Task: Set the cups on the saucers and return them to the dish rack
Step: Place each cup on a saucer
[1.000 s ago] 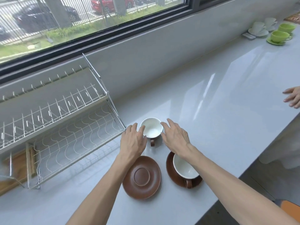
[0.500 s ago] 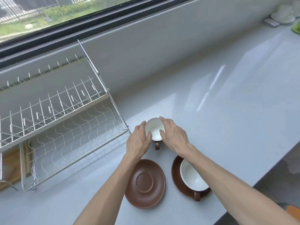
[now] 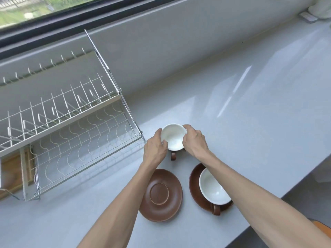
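Observation:
A brown cup with a white inside [image 3: 173, 136] stands on the grey counter, its handle pointing toward me. My left hand [image 3: 155, 147] grips its left side and my right hand [image 3: 194, 141] grips its right side. Just in front of it lies a bare brown saucer [image 3: 161, 195]. To the right of that, a second brown-and-white cup [image 3: 214, 187] sits on its own brown saucer [image 3: 195, 183], partly hidden by my right forearm. The two-tier wire dish rack [image 3: 71, 133] stands at the left with nothing on its tiers.
The grey counter [image 3: 250, 122] runs along a wall under a window. A wooden board [image 3: 10, 174] lies under the rack's left end. White crockery [image 3: 318, 8] sits at the far right corner. The counter's front edge drops off at the lower right.
Both hands have closed from hovering beside the cup to gripping it on either side. The view has tilted down and nearer. The other person's hand at the right is out of view.

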`<state>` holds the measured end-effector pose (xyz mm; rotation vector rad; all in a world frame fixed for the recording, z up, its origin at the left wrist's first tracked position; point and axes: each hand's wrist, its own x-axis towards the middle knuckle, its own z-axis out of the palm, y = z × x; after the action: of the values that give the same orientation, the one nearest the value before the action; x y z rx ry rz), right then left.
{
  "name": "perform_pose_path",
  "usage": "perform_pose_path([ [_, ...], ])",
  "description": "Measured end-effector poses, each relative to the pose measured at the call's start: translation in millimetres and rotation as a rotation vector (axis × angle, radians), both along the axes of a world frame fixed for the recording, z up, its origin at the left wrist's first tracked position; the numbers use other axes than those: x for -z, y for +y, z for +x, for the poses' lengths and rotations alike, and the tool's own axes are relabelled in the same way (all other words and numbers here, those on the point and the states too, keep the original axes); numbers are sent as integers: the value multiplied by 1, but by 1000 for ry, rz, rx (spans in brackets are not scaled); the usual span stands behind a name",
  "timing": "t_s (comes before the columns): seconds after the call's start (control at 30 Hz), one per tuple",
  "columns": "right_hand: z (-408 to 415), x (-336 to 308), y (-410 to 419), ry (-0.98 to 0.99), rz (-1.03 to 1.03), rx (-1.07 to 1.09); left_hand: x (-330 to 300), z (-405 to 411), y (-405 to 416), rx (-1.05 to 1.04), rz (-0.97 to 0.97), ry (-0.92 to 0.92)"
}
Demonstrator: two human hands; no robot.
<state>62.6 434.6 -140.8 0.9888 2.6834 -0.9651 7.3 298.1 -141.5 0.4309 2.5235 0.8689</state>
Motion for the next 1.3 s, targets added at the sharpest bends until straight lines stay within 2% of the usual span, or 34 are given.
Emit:
perform_pose_path([
  [0.2, 5, -10, -8, 7, -49, 25, -10, 7, -5, -13, -35, 19],
  [0.67, 45, -44, -44, 23, -68, -51, -43, 50, -44, -103, 22, 1],
  [0.8, 60, -46, -63, 18, -74, -85, -45, 66, -64, -117, 8, 27],
  [1.3, 103, -28, -111, -12, -54, -162, -35, 116, -117, -178, -10, -83],
])
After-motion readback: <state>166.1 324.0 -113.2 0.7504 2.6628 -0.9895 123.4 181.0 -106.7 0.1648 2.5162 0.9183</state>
